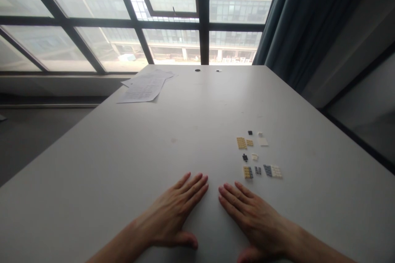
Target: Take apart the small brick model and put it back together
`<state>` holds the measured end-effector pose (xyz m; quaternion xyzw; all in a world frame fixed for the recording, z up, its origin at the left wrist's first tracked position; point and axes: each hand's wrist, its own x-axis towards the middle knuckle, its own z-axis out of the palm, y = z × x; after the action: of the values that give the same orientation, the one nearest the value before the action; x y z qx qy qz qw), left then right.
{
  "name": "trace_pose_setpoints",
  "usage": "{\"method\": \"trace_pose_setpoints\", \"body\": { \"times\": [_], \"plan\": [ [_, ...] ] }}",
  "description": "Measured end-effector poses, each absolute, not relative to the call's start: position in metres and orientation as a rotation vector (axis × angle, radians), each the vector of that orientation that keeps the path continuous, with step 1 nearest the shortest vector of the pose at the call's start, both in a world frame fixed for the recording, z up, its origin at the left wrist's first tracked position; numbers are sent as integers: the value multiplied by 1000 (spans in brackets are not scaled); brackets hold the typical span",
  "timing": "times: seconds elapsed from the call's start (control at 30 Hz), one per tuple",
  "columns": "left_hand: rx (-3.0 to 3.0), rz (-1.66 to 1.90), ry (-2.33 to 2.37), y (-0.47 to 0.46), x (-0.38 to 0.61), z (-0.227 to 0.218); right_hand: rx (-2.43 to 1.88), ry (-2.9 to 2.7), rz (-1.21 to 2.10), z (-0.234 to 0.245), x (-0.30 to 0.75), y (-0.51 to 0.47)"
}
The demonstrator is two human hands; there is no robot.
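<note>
My left hand [179, 207] lies flat on the white table [123, 152], fingers stretched out and thumb apart, holding nothing. Opposite it, my right hand [247, 211] rests flat too, its fingers extended towards the left hand with a gap between them. Just beyond the right hand are small building bricks: a tan and grey piece [247, 172], a small grey piece [258, 170] and a grey and white piece [273, 171]. Farther back are a black piece [245, 157], a white piece [254, 156], tan plates [241, 143], a white flat tile [263, 141] and another small black piece [250, 132].
Printed paper sheets [145, 88] lie at the table's far left edge. Two round cable holes, one a dark hole [198, 70], are near the far edge. Large windows [173, 43] stand behind the table, and a dark blue curtain [286, 28] hangs at the right.
</note>
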<state>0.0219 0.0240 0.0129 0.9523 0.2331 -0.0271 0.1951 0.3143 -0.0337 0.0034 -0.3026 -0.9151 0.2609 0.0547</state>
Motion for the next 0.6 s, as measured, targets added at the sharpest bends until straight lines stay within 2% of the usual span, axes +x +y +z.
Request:
{"method": "trace_pose_setpoints", "body": {
  "times": [0.27,0.43,0.6],
  "plan": [
    [2672,-70,634,24,22,15,-901,-2788,733,4,315,-34],
    [2809,12,616,26,22,11,-821,-2626,458,-1,311,-37],
    [3066,170,390,22,43,5,-655,-2429,281,3,316,-39]
  ]
}}
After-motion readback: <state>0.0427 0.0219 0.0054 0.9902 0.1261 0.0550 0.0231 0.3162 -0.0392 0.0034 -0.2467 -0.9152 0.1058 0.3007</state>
